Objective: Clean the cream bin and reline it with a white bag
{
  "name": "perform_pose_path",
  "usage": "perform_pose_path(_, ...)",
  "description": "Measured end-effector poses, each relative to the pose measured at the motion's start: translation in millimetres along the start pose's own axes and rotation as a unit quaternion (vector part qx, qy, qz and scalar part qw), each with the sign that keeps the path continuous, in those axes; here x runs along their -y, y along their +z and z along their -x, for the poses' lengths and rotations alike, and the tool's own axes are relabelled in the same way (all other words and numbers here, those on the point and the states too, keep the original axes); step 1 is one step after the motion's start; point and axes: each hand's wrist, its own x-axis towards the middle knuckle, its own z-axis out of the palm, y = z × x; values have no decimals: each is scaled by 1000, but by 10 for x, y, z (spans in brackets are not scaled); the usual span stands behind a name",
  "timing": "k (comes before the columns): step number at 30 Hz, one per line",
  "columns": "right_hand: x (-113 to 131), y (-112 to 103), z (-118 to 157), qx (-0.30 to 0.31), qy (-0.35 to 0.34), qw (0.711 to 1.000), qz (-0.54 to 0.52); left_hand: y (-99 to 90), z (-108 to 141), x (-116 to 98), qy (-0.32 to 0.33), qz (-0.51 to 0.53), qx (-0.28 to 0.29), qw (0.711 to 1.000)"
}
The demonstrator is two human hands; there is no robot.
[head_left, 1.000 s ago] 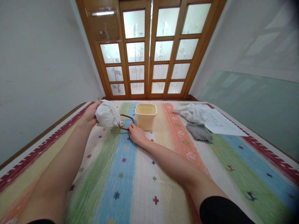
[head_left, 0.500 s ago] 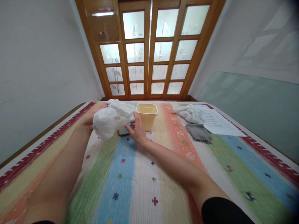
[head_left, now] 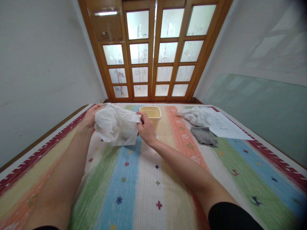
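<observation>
A crumpled white plastic bag (head_left: 116, 124) hangs above the striped tablecloth between my two hands. My left hand (head_left: 91, 117) grips its left side, with part of the fingers behind the plastic. At the bag's right edge, my right hand (head_left: 146, 127) pinches a corner between thumb and fingers. Just behind the right hand stands a pale yellow plastic tub (head_left: 154, 117), upright with its top uncovered; the hand hides its lower left part. The brown-rimmed object near the tub is now covered by the bag.
On the right of the tablecloth (head_left: 158, 195) lie another white plastic bag (head_left: 195, 116), a grey cloth (head_left: 204, 136) and a sheet of paper with writing (head_left: 227, 127). Walls flank the table, and wooden doors with glass panes (head_left: 153, 51) stand behind it.
My right hand has closed on the bag's right corner. The bag is spread wider and lower, covering the brown-rimmed object. The tub and the things on the right have stayed put.
</observation>
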Motion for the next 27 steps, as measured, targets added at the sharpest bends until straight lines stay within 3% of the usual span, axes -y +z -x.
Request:
perform_pose_path(2, 41, -87, -85, -13, 0, 1000, -6, -46, 25, 50, 86, -122, -80, 986)
perform_pose_path(5, 32, -177, -227, -20, 12, 999, -42, -137, 88, 93, 215, -343, -145, 903)
perform_pose_path(8, -45, -222, -352, -28, 38, 994, -99, -218, 102, 155, 267, -486, -133, 821)
perform_pose_path(10, -98, -247, -416, -38, 56, 988, -138, -263, 69, 240, 264, -525, -102, 802)
perform_pose_path(12, -133, -280, -464, -42, 70, 981, -176, -303, 23, 356, 245, -530, -64, 809)
perform_pose_path(17, -136, -380, -526, -43, 88, 971, -218, -319, 68, 629, 180, -468, 30, 865)
perform_pose_path(22, -102, -399, -523, -29, 102, 973, -206, -124, 351, 697, 155, -475, 147, 854)
perform_pose_path(27, -86, -405, -538, 5, 112, 971, -213, 30, 413, 668, 144, -421, 136, 885)
